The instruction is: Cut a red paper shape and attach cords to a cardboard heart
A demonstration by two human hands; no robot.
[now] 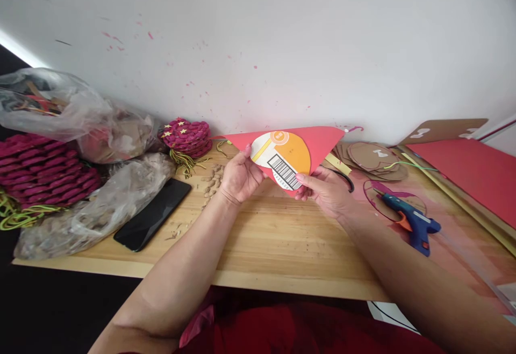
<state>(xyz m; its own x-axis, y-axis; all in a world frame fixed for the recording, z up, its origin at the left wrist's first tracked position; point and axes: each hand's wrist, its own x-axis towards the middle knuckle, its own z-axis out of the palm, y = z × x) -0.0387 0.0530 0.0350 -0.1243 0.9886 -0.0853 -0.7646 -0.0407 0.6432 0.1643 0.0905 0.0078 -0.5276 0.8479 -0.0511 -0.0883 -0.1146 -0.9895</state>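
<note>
A cardboard disc (282,158) and red paper (325,138) are held together above the bench (274,252), toward its back edge. The left hand (242,178) grips the left side, thumb in front; the right hand (322,189) pinches the lower right, thumb on the disc. Progress, as judged: the disc is set against the paper; trimming appears outstanding, since paper extends past it on both sides. A glue gun (419,224) lies toward the bench's right edge. Whether glue joins the pieces cannot be determined. Several fingers are hidden behind the paper.
</note>
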